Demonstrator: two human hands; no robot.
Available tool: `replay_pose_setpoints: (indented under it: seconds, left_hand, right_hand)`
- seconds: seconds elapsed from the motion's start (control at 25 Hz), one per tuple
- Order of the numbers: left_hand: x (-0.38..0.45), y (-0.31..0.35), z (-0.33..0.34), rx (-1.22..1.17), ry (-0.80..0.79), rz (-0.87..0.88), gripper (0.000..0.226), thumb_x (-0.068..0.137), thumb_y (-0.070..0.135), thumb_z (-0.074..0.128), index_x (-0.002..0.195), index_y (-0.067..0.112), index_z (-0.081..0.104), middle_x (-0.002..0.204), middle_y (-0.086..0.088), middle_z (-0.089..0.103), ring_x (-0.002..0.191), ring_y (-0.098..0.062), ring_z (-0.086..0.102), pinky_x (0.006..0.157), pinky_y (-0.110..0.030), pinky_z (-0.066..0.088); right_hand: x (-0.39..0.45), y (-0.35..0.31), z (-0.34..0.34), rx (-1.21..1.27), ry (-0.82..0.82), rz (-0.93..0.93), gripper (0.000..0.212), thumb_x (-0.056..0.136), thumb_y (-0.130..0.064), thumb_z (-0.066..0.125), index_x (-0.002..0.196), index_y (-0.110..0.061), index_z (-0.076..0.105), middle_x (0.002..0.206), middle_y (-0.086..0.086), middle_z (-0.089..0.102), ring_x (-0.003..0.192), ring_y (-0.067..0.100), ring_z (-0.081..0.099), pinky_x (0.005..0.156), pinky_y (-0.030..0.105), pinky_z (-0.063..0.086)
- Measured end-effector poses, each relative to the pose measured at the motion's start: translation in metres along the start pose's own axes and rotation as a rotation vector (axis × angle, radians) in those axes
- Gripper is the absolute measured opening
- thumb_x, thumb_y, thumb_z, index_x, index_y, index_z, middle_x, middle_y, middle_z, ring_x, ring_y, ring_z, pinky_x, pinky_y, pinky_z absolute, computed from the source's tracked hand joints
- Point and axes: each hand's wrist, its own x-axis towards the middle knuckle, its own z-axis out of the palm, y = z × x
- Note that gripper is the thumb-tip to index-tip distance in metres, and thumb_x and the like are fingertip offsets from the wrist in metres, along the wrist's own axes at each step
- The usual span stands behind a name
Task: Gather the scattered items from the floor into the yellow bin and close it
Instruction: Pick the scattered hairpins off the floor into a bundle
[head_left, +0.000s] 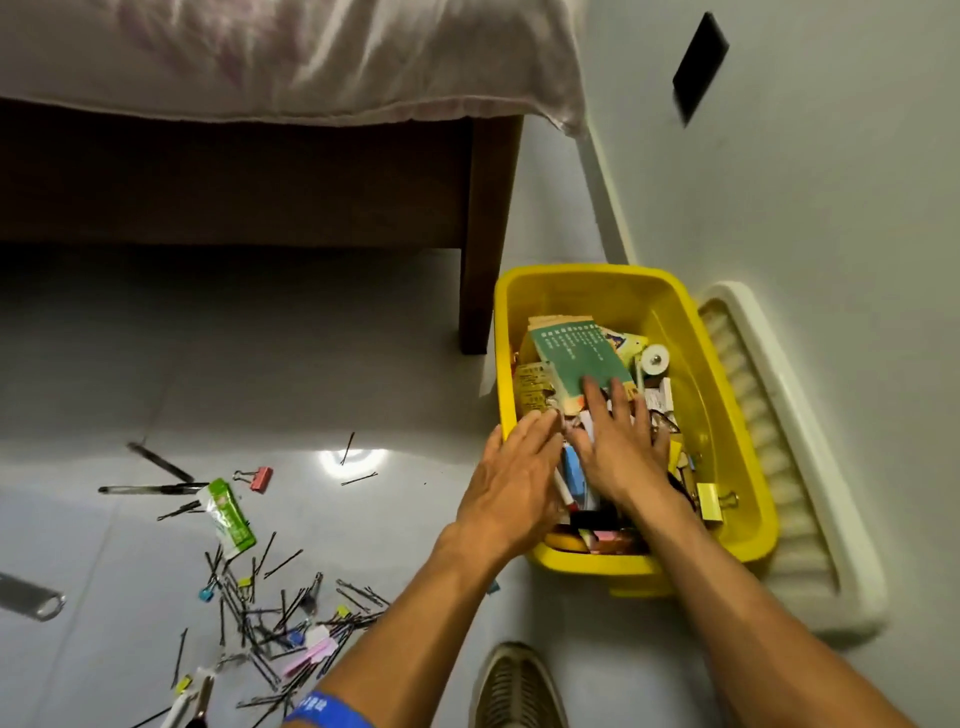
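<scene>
The yellow bin (727, 395) stands open on the floor by the wall, filled with booklets, clips and small stationery. Both hands reach into it. My left hand (511, 483) lies over the bin's left rim with straight fingers on the contents. My right hand (621, 447) is spread flat, pressing down on a green booklet (576, 358) and the items under it. The white lid (795, 467) leans against the wall right of the bin. On the floor to the left lie a pile of black hairpins (280, 613), a green packet (231, 514), a pink binder clip (257, 478) and black pens (150, 488).
A wooden bed frame with its leg (485, 234) stands just left of the bin, a pale sheet hanging over it. My shoe (517, 686) is on the floor below the bin. A grey metal tool (31, 597) lies at the far left.
</scene>
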Motion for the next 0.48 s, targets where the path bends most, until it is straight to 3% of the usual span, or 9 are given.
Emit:
replay_pose_setpoints:
  seconds: [0.04, 0.12, 0.2, 0.28, 0.4, 0.48]
  left_hand:
    - [-0.001, 0.001, 0.003, 0.036, 0.008, -0.002, 0.06, 0.1, 0.026, 0.046, 0.154, 0.018, 0.024, 0.164, 0.0, 0.016, 0.151, -0.016, 0.004, 0.119, -0.043, -0.005]
    - [-0.002, 0.002, 0.003, 0.057, 0.045, -0.017, 0.054, 0.102, 0.03, 0.043, 0.153, 0.018, 0.028, 0.161, -0.001, 0.024, 0.151, -0.018, 0.008, 0.119, -0.045, -0.008]
    - [0.002, -0.003, -0.008, 0.002, 0.139, 0.011, 0.051, 0.103, 0.031, 0.04, 0.151, 0.016, 0.033, 0.16, -0.003, 0.029, 0.15, -0.02, 0.014, 0.122, -0.045, 0.003]
    - [-0.009, -0.015, -0.015, -0.16, 0.251, -0.015, 0.047, 0.103, 0.027, 0.041, 0.149, 0.014, 0.038, 0.157, -0.005, 0.035, 0.147, -0.021, 0.023, 0.12, -0.041, 0.016]
    - [-0.069, -0.043, -0.004, -0.396, 0.382, -0.318, 0.042, 0.101, 0.021, 0.045, 0.141, 0.014, 0.049, 0.147, -0.006, 0.049, 0.136, -0.019, 0.039, 0.11, -0.024, 0.026]
    - [-0.124, -0.068, 0.017, -0.426, 0.315, -0.542, 0.038, 0.098, 0.015, 0.048, 0.135, 0.013, 0.055, 0.138, -0.006, 0.056, 0.127, -0.022, 0.047, 0.104, -0.023, 0.032]
  right_hand:
    - [0.006, -0.001, -0.009, 0.016, 0.007, 0.06, 0.068, 0.098, -0.06, 0.029, 0.153, -0.038, -0.003, 0.164, 0.0, -0.009, 0.149, 0.032, -0.007, 0.115, 0.061, 0.003]
    - [0.0, -0.005, -0.019, -0.012, 0.188, 0.061, 0.07, 0.098, -0.053, 0.039, 0.155, -0.028, 0.008, 0.164, 0.005, 0.001, 0.149, 0.032, 0.002, 0.117, 0.058, 0.009]
    - [-0.023, -0.019, -0.018, 0.058, 0.421, -0.135, 0.062, 0.096, -0.034, 0.051, 0.151, -0.018, 0.028, 0.161, 0.01, 0.018, 0.148, 0.032, 0.014, 0.118, 0.053, 0.017]
    - [-0.053, -0.037, -0.007, 0.209, 0.48, -0.373, 0.046, 0.091, -0.016, 0.056, 0.136, -0.009, 0.052, 0.152, 0.013, 0.038, 0.143, 0.033, 0.029, 0.117, 0.049, 0.025]
    - [-0.107, -0.061, 0.031, 0.404, 0.516, -0.583, 0.029, 0.086, -0.006, 0.052, 0.109, -0.005, 0.067, 0.127, 0.013, 0.06, 0.125, 0.027, 0.05, 0.11, 0.034, 0.037]
    - [-0.138, -0.075, 0.068, 0.376, 0.444, -0.698, 0.024, 0.083, -0.004, 0.052, 0.1, -0.006, 0.07, 0.111, 0.01, 0.068, 0.107, 0.024, 0.06, 0.096, 0.028, 0.046]
